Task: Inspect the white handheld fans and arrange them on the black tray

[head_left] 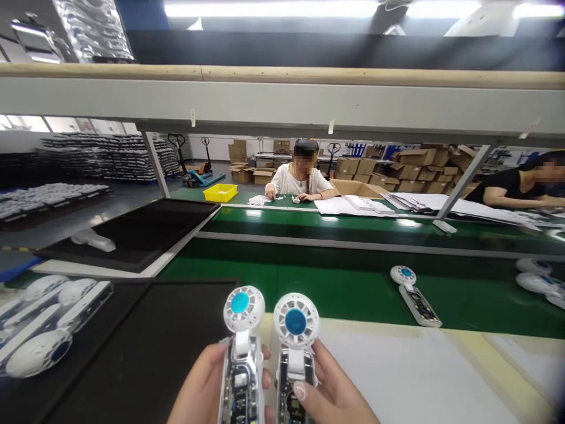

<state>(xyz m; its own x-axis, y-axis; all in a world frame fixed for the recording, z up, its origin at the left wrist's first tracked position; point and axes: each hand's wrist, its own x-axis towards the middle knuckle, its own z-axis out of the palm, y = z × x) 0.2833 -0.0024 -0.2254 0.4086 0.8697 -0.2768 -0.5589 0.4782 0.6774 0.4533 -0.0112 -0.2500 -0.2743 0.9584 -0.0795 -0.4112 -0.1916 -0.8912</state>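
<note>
In my left hand (203, 380) I hold a white handheld fan (241, 353) with a round vented head and a light blue centre. Its handle is open at the front, so the circuit board inside shows. Wrapped round a second handheld fan (296, 330) is my right hand (333, 386), its thumb lying on the exposed board. This fan's centre is a darker blue. Both stand side by side, heads up, a small gap between them. The lower ends of the handles run out of view.
Several white fans (39, 324) lie in a black tray (145, 353) at left. Another open-handled fan (419, 297) rests on the green conveyor (353, 280). White sheets (397, 371) cover the bench at right. Across the line, two people work near a yellow bin (220, 192).
</note>
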